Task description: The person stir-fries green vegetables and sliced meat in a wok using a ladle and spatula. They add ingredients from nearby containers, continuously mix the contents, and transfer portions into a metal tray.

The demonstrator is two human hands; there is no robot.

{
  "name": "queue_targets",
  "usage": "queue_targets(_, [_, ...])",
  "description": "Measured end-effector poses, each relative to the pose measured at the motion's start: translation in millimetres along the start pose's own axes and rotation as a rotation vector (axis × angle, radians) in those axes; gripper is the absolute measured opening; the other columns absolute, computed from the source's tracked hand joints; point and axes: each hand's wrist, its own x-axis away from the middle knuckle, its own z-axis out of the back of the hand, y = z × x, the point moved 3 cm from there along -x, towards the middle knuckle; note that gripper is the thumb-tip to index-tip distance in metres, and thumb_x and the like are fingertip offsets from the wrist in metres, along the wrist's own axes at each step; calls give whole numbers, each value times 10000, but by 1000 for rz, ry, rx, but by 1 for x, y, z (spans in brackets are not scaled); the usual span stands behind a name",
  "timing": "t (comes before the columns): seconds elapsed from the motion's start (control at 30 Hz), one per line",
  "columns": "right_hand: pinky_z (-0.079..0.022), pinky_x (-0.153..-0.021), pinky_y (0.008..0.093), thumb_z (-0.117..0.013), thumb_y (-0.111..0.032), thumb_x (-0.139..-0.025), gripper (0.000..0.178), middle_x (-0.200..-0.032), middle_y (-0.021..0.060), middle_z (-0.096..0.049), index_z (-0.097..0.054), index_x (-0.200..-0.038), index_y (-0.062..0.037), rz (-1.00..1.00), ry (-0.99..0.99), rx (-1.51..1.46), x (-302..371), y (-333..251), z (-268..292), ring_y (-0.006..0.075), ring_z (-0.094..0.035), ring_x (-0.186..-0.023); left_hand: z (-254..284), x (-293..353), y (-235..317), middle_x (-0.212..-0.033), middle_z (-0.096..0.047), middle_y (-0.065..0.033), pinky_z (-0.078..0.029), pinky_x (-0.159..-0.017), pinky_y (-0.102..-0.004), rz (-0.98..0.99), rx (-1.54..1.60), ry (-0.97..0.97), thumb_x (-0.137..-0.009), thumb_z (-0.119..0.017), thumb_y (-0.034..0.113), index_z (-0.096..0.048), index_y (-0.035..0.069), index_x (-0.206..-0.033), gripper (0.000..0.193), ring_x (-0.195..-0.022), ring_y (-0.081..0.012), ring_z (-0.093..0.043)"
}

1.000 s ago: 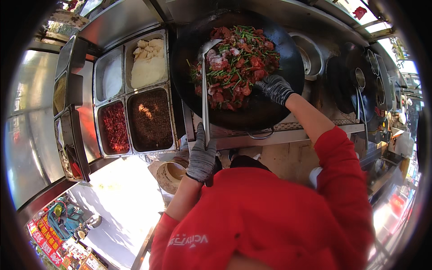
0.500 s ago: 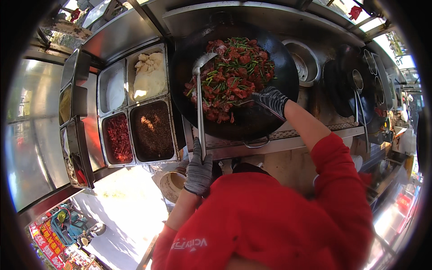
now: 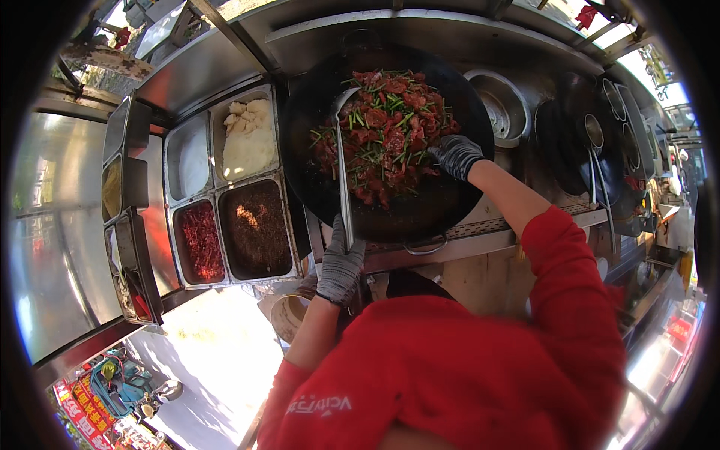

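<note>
Mixing evenly seems to call for the left hand (image 3: 340, 264), closed around the ladle (image 3: 343, 169) handle at seven o'clock on the wok (image 3: 375, 223), to scoop under the central red-and-green mixture (image 3: 386, 135); the right hand (image 3: 457, 156), partly curled at three o'clock, its hold unclear, should fold inward.

The white patches I saw a second ago on the heap of red meat pieces and green stalks (image 3: 390, 135) have mostly gone. The striped-grey-gloved right hand (image 3: 457, 156) has moved forward; the long-handled silver metal ladle (image 3: 343, 172) has turned, showing mostly its bowl's rim.
</note>
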Motion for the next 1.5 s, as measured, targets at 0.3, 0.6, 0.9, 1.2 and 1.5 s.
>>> queue_targets(0.3, [-511, -836, 400, -483, -414, -932, 385, -996, 147, -689, -671, -1111, -128, -116, -183, 208, 102, 82, 89, 318, -658, -942, 45, 7, 10, -1181, -592, -172, -494, -744, -306, -68, -218, 79, -897, -543, 61, -195, 90, -1513, 708, -831, -207, -582])
queue_targets(0.6, [-491, -879, 400, -479, -353, -918, 328, -1094, 171, -662, -663, -1090, -143, -75, 19, -50, 41, 6, 37, 329, -643, -988, 19, 26, 12, -809, -604, -53, -464, -506, -252, -73, -107, -59, -881, -553, 36, -265, 119, -1502, 689, -568, -91, -534])
queue_targets(0.9, [-485, -887, 393, -501, -479, -908, 478, -1089, 191, -659, -642, -1166, -101, -101, 65, -40, 18, 62, 21, 327, -628, -1017, 15, -39, 29, -597, -496, 8, -421, -454, -256, 92, 6, -138, -877, -562, 48, -310, 196, -1490, 679, -493, -82, -466])
queue_targets(1.2, [-515, -794, 409, -548, -225, -911, 369, -993, 160, -657, -529, -1256, -97, -196, 319, -128, 95, -33, 6, 327, -640, -916, 108, 62, 16, -1101, -620, -191, -476, -850, -319, -194, -439, -157, -894, -540, 74, -268, 125, -1498, 664, -957, -272, -618])
queue_targets(1.5, [-548, -686, 399, -510, -101, -896, 290, -1060, 171, -652, -636, -1153, -55, -220, 217, 394, 247, -80, 76, 319, -675, -870, 249, 144, 87, -762, -608, -248, -488, -619, -465, -413, -1347, -189, -904, -508, 65, -242, 155, -1498, 657, -697, -397, -630])
